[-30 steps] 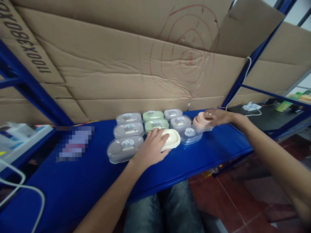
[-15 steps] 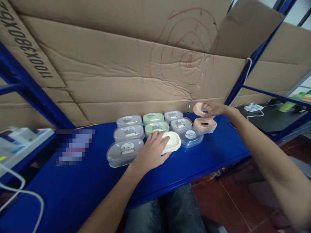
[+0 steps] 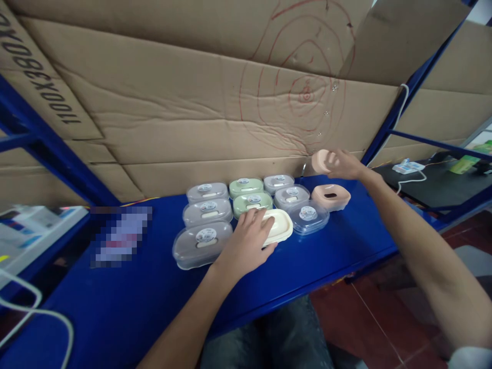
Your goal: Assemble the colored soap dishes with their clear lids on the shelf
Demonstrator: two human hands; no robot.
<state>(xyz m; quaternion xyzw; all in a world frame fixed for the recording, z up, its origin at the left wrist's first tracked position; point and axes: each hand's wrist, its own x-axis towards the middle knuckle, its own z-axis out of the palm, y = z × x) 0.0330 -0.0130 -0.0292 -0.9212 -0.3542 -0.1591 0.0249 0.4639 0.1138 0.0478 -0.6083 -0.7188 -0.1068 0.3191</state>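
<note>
My left hand (image 3: 251, 238) rests over a cream oval plastic box (image 3: 281, 225), with fingers across its top and the thumb along its near side. My right hand (image 3: 342, 163) grips a small peach-coloured plastic box (image 3: 320, 161), held up near the cardboard. Under it, a second peach box (image 3: 331, 197) with a dark oval opening stands on the table. Left of my left hand is a grey box (image 3: 203, 245) with a clear lid and round label. A green box (image 3: 252, 203) sits just behind my left fingers, and a clear-lidded box (image 3: 308, 217) lies right of the cream one.
More lidded boxes stand in rows on the blue table (image 3: 154, 307), such as a grey one (image 3: 207, 190) at the back. A cardboard wall (image 3: 172, 102) rises behind. A blurred-out flat item (image 3: 123, 236) lies left, near a white cable (image 3: 65, 318).
My right hand has raised the small peach box slightly, farther clear of the peach box below. My left hand stays on the cream box. The whole view has shifted a little.
</note>
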